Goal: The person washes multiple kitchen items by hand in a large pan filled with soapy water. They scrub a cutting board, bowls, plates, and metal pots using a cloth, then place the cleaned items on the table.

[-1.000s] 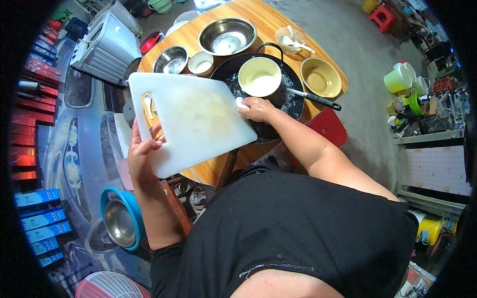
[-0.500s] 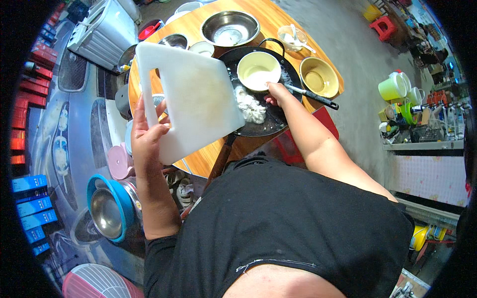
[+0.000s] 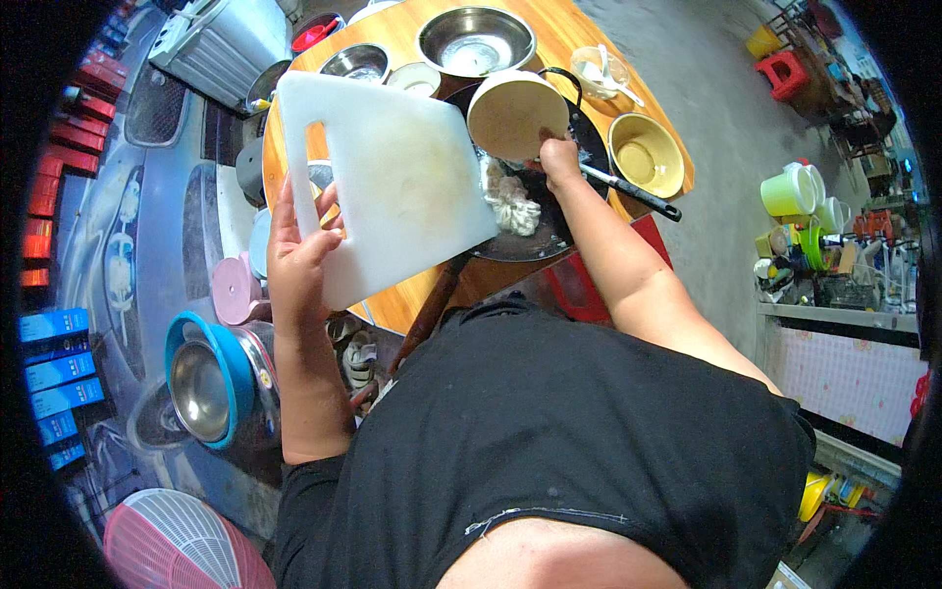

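My left hand (image 3: 302,250) grips a white cutting board (image 3: 407,187) by its slotted edge, thumb in front and fingers behind. The board stands tilted over the left part of the table. A cream bowl (image 3: 510,116) is in my right hand (image 3: 559,162), tipped so that its beige outside faces me. Below the bowl lies a large black wok (image 3: 549,240), partly hidden by the board and bowl. In the wok is a crumpled, stringy white clump (image 3: 515,211), perhaps a cloth. A black-handled utensil (image 3: 638,196) rests across the wok's right rim.
On the wooden table (image 3: 569,29) stand a large steel basin (image 3: 478,44), a smaller steel bowl (image 3: 355,64), a clear bowl with a white spoon (image 3: 601,71) and a yellow bowl (image 3: 646,155). A red stool (image 3: 599,285) is under the near edge. Blue and steel basins (image 3: 206,383) are at left.
My right hand has tipped the cream bowl over, so its inside no longer shows. The white clump now shows a brownish patch. The board is held much as before.
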`<state>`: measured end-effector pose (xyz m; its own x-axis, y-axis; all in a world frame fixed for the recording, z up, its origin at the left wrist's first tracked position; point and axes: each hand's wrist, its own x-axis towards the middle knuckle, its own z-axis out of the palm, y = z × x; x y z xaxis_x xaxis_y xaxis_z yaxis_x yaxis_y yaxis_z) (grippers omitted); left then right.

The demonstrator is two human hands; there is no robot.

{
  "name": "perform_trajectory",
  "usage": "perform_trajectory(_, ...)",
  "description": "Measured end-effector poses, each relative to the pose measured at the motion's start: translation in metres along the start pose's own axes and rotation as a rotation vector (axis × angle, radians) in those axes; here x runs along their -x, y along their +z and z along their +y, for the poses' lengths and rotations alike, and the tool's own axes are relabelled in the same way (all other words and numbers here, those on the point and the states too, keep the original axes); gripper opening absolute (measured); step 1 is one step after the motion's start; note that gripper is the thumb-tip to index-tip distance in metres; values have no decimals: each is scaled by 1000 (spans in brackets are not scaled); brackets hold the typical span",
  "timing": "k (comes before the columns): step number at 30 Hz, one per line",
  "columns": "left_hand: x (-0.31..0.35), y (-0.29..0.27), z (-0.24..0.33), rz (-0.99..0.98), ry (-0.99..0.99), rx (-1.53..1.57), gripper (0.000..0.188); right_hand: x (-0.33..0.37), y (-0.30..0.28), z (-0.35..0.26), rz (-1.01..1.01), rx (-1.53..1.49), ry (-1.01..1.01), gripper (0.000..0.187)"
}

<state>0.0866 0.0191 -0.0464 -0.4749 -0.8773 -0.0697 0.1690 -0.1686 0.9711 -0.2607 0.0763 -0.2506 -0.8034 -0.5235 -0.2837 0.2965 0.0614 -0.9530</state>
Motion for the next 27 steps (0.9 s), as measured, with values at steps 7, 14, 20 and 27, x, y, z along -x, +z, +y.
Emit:
perform_trajectory(7,-2,-2,-2,-15,1,-10,87,-10,9,-63,-230,-92,-415,47)
perform_trajectory(14,2,-6,-7,10,-4,-66,87,3,13,-104,-224,-92,-647,62)
perform_trajectory(20,-1,-8,-7,18,-32,-131,67,-21,-41,-138,-269,-126,-190,34)
perform_trajectory(27,-9,-20,-7,75,-140,-131,34,-47,-191,-162,-62,337,-114,31)
